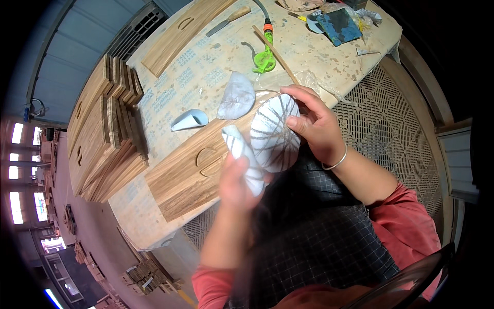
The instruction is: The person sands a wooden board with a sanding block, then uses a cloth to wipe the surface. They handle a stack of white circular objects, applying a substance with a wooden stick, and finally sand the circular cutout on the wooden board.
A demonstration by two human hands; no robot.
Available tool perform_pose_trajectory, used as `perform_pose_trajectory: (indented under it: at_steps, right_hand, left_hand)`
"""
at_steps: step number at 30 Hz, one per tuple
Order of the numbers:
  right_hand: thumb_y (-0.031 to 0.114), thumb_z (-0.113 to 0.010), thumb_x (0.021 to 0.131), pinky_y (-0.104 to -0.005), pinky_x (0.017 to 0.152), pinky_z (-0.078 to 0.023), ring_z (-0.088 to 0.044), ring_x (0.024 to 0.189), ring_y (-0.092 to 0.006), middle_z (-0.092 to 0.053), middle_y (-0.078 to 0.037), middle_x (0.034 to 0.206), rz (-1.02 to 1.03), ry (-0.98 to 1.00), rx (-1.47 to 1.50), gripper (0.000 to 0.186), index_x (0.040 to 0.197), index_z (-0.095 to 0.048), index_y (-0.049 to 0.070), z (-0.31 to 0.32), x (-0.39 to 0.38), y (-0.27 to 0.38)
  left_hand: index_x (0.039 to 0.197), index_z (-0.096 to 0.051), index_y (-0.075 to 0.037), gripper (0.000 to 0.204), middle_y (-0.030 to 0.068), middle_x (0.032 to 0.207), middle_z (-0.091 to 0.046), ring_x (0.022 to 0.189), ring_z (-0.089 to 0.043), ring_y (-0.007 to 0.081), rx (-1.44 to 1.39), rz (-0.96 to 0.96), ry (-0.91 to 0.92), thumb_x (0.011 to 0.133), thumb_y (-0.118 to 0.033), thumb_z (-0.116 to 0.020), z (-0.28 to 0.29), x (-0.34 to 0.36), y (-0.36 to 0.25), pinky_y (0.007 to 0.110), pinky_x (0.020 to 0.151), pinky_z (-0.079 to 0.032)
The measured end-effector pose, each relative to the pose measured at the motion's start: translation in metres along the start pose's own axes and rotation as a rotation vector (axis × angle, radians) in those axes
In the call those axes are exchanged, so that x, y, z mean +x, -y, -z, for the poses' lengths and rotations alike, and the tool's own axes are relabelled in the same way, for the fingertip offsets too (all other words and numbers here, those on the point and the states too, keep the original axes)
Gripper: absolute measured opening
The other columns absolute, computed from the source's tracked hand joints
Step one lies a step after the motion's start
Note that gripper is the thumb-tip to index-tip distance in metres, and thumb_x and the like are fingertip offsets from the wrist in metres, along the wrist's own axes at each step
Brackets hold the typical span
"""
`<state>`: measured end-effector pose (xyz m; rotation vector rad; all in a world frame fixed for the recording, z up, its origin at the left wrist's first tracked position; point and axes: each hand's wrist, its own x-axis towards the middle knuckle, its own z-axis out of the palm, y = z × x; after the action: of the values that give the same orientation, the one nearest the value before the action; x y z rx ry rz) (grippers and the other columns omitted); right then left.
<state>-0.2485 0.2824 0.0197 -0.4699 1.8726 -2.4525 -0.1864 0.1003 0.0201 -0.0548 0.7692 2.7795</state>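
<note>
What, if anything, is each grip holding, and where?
Right grip: streaked white disc, by its upper right edge. Left grip: rolled white piece, by its lower part.

A pile of wooden boards [100,136] stands along the left edge of the pale worktable [135,210]. Toward the far left corner lies a single long plank [177,37] with a curved cut-out, and to its right a flat-bladed tool [228,21] with a wooden handle. Near the far edge, a hose ends in a bright green blow gun [264,61], beside a thin wooden stick [278,55]. A blue square sheet [338,27] with dark patches sits toward the far right corner. Past the right edge spreads brown lattice matting [383,110].
</note>
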Motion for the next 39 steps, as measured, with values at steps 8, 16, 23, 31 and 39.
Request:
perform_pose_trajectory:
  at_steps: [8,16,23,31,39]
  right_hand:
    - [0.005,-0.068,0.079,-0.0332,0.096,-0.043,-0.050,0.113,-0.0247,-0.044,-0.013,0.130,0.282,-0.083,-0.376,0.038,0.116,-0.063,0.007,-0.004,-0.009,0.004]
    - [0.001,-0.072,0.076,-0.0351,0.093,-0.045,-0.050,0.111,-0.0284,-0.042,-0.017,0.128,0.610,-0.164,-0.677,0.037,0.112,-0.067,0.010,-0.005,-0.016,0.008]
    - [-0.001,-0.072,0.075,-0.0355,0.087,-0.048,-0.053,0.105,-0.0288,-0.046,-0.018,0.123,0.836,-0.096,-0.727,0.040,0.113,-0.066,0.011,0.000,-0.017,0.007]
    - [0.007,-0.071,0.082,-0.0318,0.094,-0.047,-0.061,0.104,-0.0171,-0.063,-0.010,0.114,-0.500,0.255,0.520,0.048,0.124,-0.049,-0.003,0.005,-0.012,0.012]
    - [0.015,-0.072,0.083,-0.0261,0.074,-0.049,-0.057,0.087,-0.0093,-0.063,-0.008,0.098,-0.241,-0.020,-0.042,0.033,0.104,-0.052,0.002,-0.002,-0.014,-0.007]
  left_hand:
    - [0.130,-0.041,0.001,0.053,0.0119,0.113,-0.057,0.091,-0.060,0.0197,0.289,-0.138,-0.174,0.079,0.005,-0.055,-0.008,-0.010,0.006,0.032,0.073,-0.052]
    - [0.132,-0.038,0.000,0.057,0.0134,0.112,-0.057,0.092,-0.060,0.0218,0.345,-0.167,-0.206,0.078,0.005,-0.058,-0.013,-0.015,0.012,0.033,0.075,-0.052]
    - [0.130,-0.039,0.002,0.054,0.0132,0.108,-0.058,0.086,-0.061,0.0209,0.351,-0.218,-0.198,0.079,0.006,-0.058,-0.014,-0.015,0.014,0.033,0.075,-0.051]
    - [0.127,-0.041,0.001,0.048,0.0136,0.109,-0.058,0.085,-0.060,0.0182,0.410,-0.290,-0.231,0.088,-0.015,-0.062,-0.016,-0.014,0.010,0.030,0.071,-0.053]
    - [0.131,-0.039,-0.002,0.043,0.0161,0.098,-0.060,0.071,-0.063,0.0249,0.360,0.029,-0.058,0.089,-0.007,-0.051,-0.040,-0.021,0.005,0.034,0.066,-0.054]
